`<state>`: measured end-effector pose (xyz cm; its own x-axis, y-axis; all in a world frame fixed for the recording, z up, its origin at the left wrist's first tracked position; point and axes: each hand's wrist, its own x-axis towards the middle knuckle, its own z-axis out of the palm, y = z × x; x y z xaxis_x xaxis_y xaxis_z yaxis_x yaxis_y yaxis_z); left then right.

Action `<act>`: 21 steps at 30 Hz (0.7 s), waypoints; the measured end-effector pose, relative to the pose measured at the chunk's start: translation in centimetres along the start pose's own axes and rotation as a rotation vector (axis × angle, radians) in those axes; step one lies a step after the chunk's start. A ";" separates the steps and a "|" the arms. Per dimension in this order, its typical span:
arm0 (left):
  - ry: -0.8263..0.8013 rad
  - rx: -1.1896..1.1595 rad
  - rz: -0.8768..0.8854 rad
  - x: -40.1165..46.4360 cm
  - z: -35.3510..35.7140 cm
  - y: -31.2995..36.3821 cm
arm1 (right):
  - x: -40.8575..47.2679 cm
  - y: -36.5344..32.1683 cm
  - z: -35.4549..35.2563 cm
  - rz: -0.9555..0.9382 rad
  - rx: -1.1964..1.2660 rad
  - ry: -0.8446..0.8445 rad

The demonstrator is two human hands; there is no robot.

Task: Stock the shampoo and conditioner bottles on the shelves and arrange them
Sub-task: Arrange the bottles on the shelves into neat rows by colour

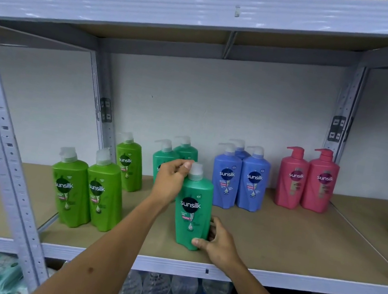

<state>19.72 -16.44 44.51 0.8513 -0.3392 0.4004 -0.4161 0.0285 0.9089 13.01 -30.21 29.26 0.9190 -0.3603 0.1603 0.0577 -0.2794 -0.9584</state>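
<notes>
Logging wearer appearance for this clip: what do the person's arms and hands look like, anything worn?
Both arms are bare up to the frame edge: no sleeves, gloves, watch or rings visible on the left hand or right hand. A small dark mark sits on the left forearm.

Left grip (173, 178) curled high (arm outstretched), right grip (216, 244) low

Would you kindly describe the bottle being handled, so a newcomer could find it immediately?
On the middle shelf, between the light green bottles and the blue bottles, one teal bottle stands alone near the front edge. Unlike the two teal bottles behind it, both hands grip it.
</notes>
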 end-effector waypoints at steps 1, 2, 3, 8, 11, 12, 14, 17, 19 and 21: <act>-0.005 -0.007 -0.016 0.2 -0.1 -0.1 | 0.0 -0.1 0.0 0.000 0.002 -0.003; -0.009 -0.019 -0.029 0.4 -0.2 -0.2 | 0.0 -0.1 0.0 0.000 0.004 -0.006; -0.010 -0.038 -0.042 0.5 -0.4 -0.3 | 0.0 -0.1 -0.1 0.000 0.004 -0.009; -0.007 -0.171 -0.113 0.8 -0.7 -0.8 | -0.1 -0.2 -0.2 -0.003 0.009 -0.009; -0.010 -0.190 -0.123 1.0 -0.7 -0.9 | -0.2 -0.3 -0.2 0.002 0.018 -0.013; -0.008 -0.192 -0.120 1.0 -0.7 -0.9 | -0.2 -0.4 -0.2 0.003 0.020 -0.016; -0.001 -0.200 -0.117 0.9 -0.7 -0.9 | -0.3 -0.5 -0.1 0.005 0.027 -0.019; -0.004 -0.230 -0.114 0.5 -1.1 -1.8 | -0.3 -0.5 0.0 0.011 0.032 -0.014; 0.018 -0.234 -0.150 0.2 -1.8 -3.1 | 0.0 -0.4 0.1 0.013 0.029 -0.004; 0.080 -0.151 -0.230 -0.1 -2.9 -5.4 | 0.5 -0.2 0.2 0.007 0.011 0.014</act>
<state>22.77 -13.84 39.89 0.9427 -0.2781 0.1844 -0.1623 0.1008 0.9816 13.50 -30.10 29.50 0.9137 -0.3749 0.1570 0.0556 -0.2674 -0.9620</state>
